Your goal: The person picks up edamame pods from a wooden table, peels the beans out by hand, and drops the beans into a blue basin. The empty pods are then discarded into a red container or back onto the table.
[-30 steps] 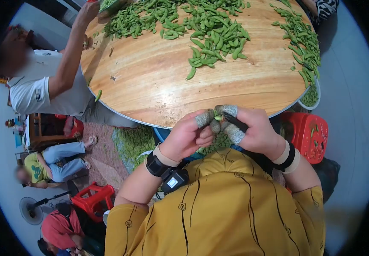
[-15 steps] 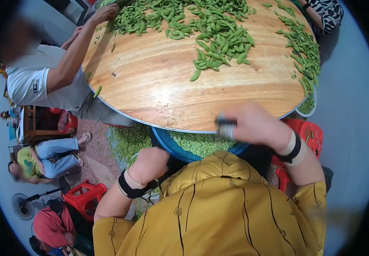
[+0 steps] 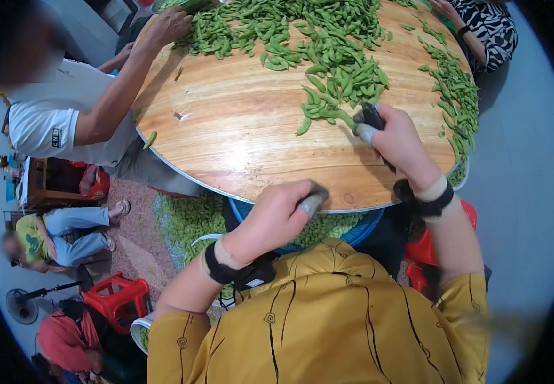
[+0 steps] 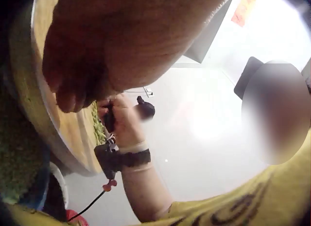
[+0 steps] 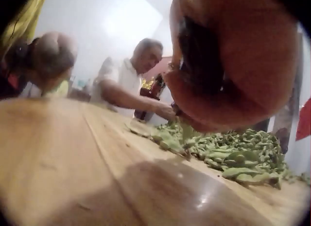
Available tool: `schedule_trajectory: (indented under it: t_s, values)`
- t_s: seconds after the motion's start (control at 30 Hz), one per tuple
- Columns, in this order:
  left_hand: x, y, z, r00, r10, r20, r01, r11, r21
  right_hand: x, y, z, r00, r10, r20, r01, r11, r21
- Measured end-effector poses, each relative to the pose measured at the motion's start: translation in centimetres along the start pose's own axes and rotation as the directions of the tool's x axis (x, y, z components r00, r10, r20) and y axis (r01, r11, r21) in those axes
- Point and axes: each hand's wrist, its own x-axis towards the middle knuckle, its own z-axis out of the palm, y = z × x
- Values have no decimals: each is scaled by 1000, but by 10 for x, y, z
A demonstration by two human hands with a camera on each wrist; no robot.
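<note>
My right hand (image 3: 397,137) reaches over the wooden table (image 3: 238,137) to the near end of a pile of green edamame pods (image 3: 338,77). A black tool (image 5: 199,55), its kind hidden by the palm, is gripped in it. One pod (image 3: 345,118) lies right at its wrapped fingertips. Near the table's front edge, my left hand (image 3: 280,214) hangs with fingers loosely curled and grey wraps on the thumb and a finger; nothing shows in it. Below is a blue basin (image 3: 242,208) of shelled beans (image 3: 328,229).
More pods (image 3: 453,96) line the table's right side. A person in a white shirt (image 3: 53,118) works at the left; another in a zebra-print top (image 3: 491,32) sits far right. Red stools (image 3: 120,297) and a heap of green hulls (image 3: 187,217) are on the floor.
My hands were together over the basin, then parted. The right one has moved forward to the pods with the black tool; the left dropped back, then came forward to the table edge.
</note>
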Motion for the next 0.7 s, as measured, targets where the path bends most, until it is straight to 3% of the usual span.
schedule_trajectory:
  t_s: [0.07, 0.1, 0.13, 0.17, 0.2, 0.27, 0.4, 0.47, 0.53, 0.7]
  values:
    - [16, 8, 6, 996, -88, 17, 89, 994, -64, -26, -10, 3, 997, 43, 57, -52, 985, 164]
    - [24, 11, 12, 972, -231, 40, 224, 863, -452, -33, 2, 10, 994, -104, 11, 102, 986, 134]
    - [31, 14, 17, 930, -349, 118, 311, 573, -758, -41, 7, 19, 968, -250, -31, 252, 963, 99]
    - [38, 16, 21, 939, -321, 124, 276, 490, -827, -53, 6, 24, 983, -184, 8, 179, 966, 187]
    - [40, 14, 23, 938, -323, 126, 280, 490, -825, -63, -3, 29, 991, -120, 50, 102, 957, 271]
    - [43, 7, 29, 964, -266, -18, 161, 634, -757, -68, 4, 31, 991, -125, 45, 109, 961, 256]
    - [37, 6, 24, 954, -298, -38, 179, 667, -723, -74, -1, 17, 983, -38, 180, -24, 944, 329]
    - [35, 7, 20, 958, -287, 21, 234, 738, -633, -74, -2, 12, 975, -16, 220, -58, 943, 327]
    - [35, 8, 24, 960, -280, 23, 229, 733, -640, -74, -2, 8, 948, -21, 317, -79, 951, 299]
    - [36, 4, 35, 976, -218, -12, 151, 714, -684, -76, 1, 10, 939, -28, 343, -99, 932, 348]
